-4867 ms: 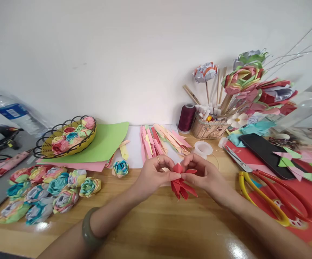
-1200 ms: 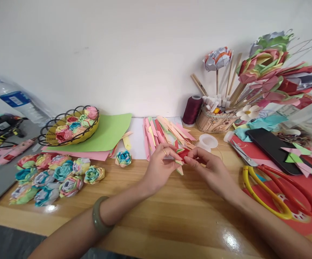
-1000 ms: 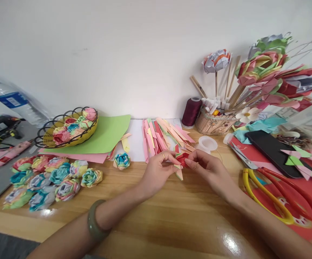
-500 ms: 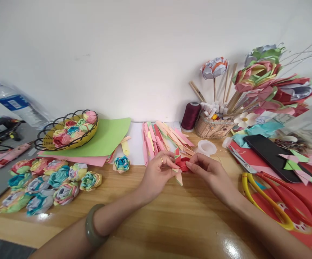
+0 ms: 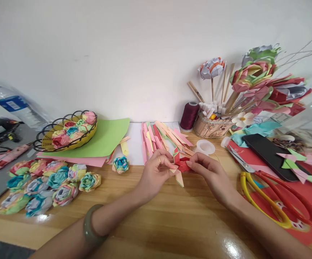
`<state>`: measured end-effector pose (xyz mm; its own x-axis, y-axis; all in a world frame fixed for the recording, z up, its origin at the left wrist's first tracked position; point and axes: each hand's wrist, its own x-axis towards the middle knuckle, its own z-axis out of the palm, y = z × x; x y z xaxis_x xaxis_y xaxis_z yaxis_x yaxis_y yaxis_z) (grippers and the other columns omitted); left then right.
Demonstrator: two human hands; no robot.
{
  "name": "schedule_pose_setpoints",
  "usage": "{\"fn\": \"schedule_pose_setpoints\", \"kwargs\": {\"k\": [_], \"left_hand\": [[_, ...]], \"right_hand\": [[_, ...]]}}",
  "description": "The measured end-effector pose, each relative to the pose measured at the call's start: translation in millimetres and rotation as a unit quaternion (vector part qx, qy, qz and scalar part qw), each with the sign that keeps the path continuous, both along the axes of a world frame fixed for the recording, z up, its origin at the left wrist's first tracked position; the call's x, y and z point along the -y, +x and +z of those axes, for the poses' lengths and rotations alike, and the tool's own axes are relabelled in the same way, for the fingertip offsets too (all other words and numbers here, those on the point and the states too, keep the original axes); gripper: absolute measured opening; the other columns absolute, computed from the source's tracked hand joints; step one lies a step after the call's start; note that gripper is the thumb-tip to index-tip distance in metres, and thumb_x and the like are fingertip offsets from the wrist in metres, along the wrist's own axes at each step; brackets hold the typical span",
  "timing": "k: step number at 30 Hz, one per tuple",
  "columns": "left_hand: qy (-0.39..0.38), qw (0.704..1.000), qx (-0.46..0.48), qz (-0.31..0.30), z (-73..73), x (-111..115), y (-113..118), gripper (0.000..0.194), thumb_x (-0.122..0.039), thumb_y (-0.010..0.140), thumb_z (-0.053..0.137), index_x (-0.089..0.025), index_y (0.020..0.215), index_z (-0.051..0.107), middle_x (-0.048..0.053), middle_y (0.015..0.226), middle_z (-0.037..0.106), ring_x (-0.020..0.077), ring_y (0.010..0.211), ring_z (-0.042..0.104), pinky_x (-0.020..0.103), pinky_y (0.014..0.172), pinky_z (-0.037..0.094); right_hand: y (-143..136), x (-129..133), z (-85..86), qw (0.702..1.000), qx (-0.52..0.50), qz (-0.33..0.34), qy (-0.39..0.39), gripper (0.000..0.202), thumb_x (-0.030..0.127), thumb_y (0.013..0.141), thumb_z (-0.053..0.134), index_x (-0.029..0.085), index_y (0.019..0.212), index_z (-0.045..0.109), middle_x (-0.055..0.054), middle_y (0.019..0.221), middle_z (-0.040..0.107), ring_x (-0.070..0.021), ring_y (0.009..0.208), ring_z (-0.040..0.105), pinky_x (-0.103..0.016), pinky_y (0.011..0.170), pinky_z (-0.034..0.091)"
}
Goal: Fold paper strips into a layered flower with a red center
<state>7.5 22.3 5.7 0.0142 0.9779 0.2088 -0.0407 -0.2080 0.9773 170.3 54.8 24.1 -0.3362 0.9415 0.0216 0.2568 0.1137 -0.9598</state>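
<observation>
Between my two hands is a folded paper piece [image 5: 182, 164], mostly red, with a peach strip end hanging down and a green-edged tip standing up. My left hand [image 5: 158, 171] pinches its left side between thumb and fingers; a ring and a green bangle [image 5: 90, 225] are on that arm. On the red part's right side, my right hand [image 5: 208, 172] closes thumb and forefinger. Just behind the hands lies a pile of coloured paper strips [image 5: 156, 138]. A blue and yellow paper flower [image 5: 120, 164] sits to the left of my left hand.
Several paper flowers [image 5: 58, 178] cover the table's left side, near a yellow basket [image 5: 89, 136] on green paper [image 5: 112, 133]. At right lie red-and-yellow-handled scissors [image 5: 269, 201] and a black phone [image 5: 271, 156]. A purple thread spool [image 5: 189, 116] stands beside a wooden holder [image 5: 212, 127].
The view has shifted slightly, moving the surroundings a little leftward. Both hands keep their pinch on the folded paper piece, with almost no visible movement.
</observation>
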Motion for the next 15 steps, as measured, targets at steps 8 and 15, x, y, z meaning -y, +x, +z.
{"fn": "schedule_pose_setpoints", "kwargs": {"k": [8,15], "left_hand": [[-0.091,0.99,0.11,0.01,5.9,-4.2,-1.1,0.021,-0.027,0.061,0.072,-0.015,0.063,0.055,0.004,0.087,0.059,0.0149,0.084,0.056,0.029,0.077,0.043],[-0.17,0.959,0.222,-0.042,12.2,-5.5,-2.6,0.023,-0.025,0.06,0.073,-0.014,0.07,0.055,0.002,0.078,0.065,0.011,0.069,0.06,0.025,0.07,0.045]], "right_hand": [[7.7,0.6,0.1,0.994,0.022,-0.057,0.086,0.024,0.033,0.082,0.046,0.021,0.061,0.044,0.003,0.053,0.044,-0.0131,0.053,0.041,-0.026,0.051,0.033],[6.7,0.0,3.9,0.98,0.001,-0.078,0.182,0.017,0.035,0.085,0.045,0.024,0.087,0.057,-0.002,0.089,0.057,-0.0181,0.085,0.052,-0.028,0.071,0.041]]}}
